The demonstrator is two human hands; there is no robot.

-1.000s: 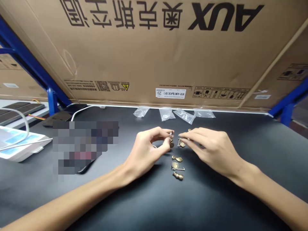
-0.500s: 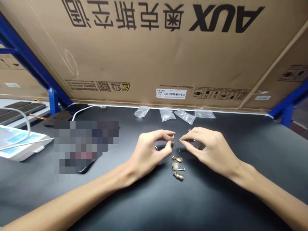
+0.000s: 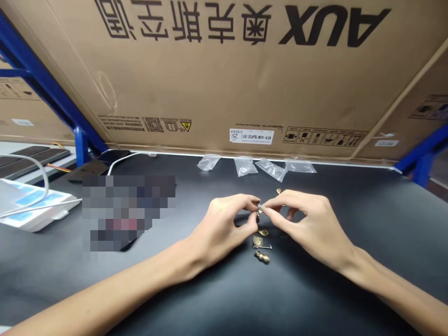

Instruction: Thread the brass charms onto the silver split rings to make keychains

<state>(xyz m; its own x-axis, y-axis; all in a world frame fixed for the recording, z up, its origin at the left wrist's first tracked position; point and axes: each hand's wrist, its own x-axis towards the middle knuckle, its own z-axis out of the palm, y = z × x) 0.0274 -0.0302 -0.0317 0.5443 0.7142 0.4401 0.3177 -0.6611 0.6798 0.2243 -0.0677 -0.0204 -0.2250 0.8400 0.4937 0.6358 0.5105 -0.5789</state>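
Brass charm (image 3: 258, 211) between left hand (image 3: 222, 228), right hand (image 3: 311, 228)

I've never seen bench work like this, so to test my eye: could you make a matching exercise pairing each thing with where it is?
Things:
1. Brass gourd-shaped charm
2. Small clear plastic bags
3. AUX cardboard box
4. Left hand

Places:
A. Pinching a small metal piece
B. In a row along the far edge of the black table
C. Behind the table, print upside down
D. Last in the line of charms, nearest the person

Pairs: 1-D, 2-B, 3-C, 4-A
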